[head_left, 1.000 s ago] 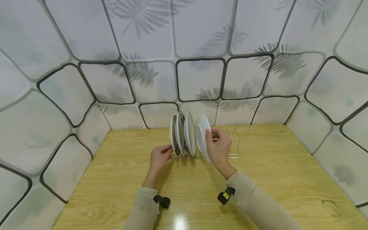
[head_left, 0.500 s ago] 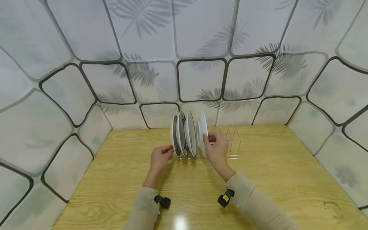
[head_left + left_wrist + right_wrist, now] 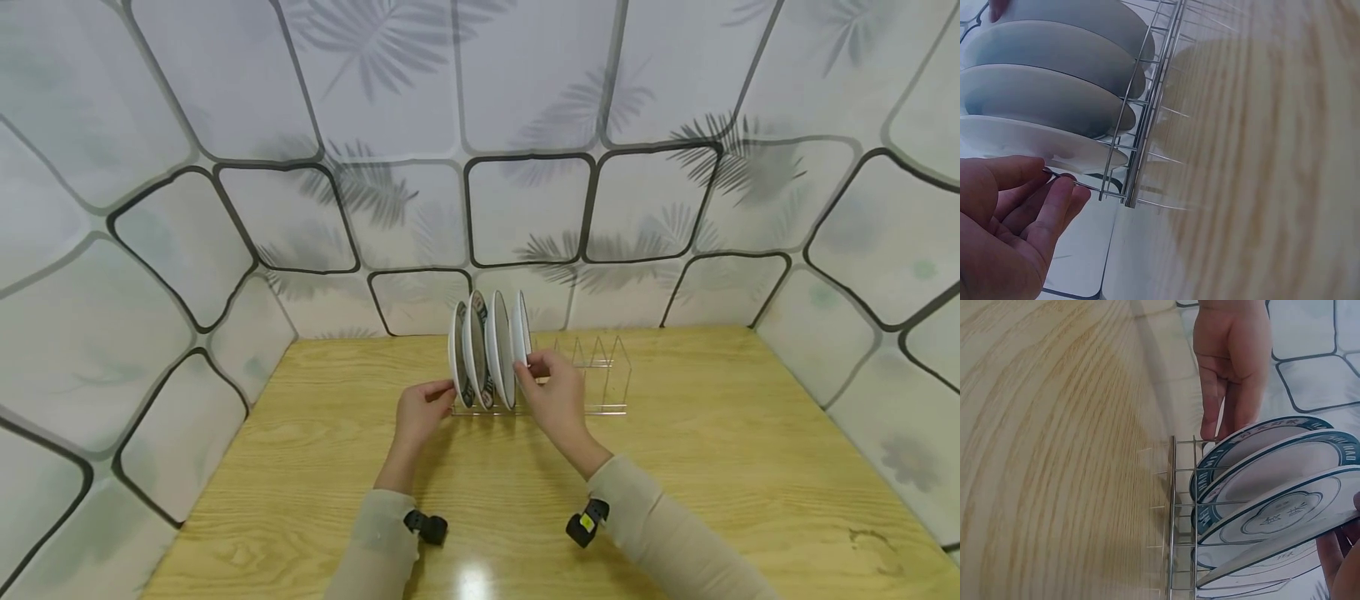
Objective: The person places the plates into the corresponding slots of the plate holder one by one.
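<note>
A wire dish rack [image 3: 611,409] holds several white plates on edge at its left part. My left hand [image 3: 418,415] pinches the thin wire at the rack's left end, plain in the left wrist view where the fingers [image 3: 1057,203] close on it. My right hand [image 3: 558,404] grips the near edge of the rightmost plate [image 3: 520,325], which stands nearly upright close beside the third plate [image 3: 500,358]. Dark green bands with lettering rim the two leftmost plates [image 3: 1260,434] in the right wrist view. The held plate's lower part is partly behind my right hand.
The rack's right slots [image 3: 592,375] show bare wire dividers. Under it lies a wood-grain tabletop [image 3: 495,492], bounded at the back and sides by patterned walls [image 3: 525,208]. Both wrists wear small black cameras [image 3: 427,527].
My right hand has brought the rightmost plate leftward, closer to the other three, and turned it more upright into the rack. My left hand keeps its hold on the rack's end.
</note>
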Demonstrator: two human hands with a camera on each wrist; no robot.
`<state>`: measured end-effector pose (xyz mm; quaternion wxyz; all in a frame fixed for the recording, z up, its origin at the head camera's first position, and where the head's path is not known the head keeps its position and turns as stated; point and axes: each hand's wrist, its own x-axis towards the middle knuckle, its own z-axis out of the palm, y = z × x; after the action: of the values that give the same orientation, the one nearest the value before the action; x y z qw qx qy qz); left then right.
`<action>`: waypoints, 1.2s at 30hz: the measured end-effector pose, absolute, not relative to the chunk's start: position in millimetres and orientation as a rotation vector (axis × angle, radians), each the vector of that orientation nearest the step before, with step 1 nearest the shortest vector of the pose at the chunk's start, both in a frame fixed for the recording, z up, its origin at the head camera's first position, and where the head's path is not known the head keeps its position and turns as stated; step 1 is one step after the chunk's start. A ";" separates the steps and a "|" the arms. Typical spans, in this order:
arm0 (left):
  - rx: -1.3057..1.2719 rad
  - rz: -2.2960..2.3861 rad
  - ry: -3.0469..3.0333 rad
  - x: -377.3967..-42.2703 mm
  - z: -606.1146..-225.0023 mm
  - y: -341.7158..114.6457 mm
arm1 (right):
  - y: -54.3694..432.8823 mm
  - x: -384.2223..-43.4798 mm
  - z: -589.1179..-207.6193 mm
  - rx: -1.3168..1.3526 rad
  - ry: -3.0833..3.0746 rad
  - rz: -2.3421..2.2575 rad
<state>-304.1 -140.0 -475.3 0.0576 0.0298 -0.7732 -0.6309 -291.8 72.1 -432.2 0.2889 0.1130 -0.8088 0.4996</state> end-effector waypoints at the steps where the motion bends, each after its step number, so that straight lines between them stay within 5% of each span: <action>1: 0.090 -1.911 -2.344 -304.2 -475.8 -139.9 | 71.7 -291.6 -432.4 0.302 -2.160 1.330; 36: 0.085 -1.896 -2.356 -301.7 -474.6 -138.9 | 130.3 -289.3 -421.4 0.189 -2.146 1.390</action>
<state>-301.7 -138.9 -474.6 0.0581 0.0282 -0.7774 -0.6256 -289.3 130.3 -421.4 0.2850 0.0707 -0.8024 0.5195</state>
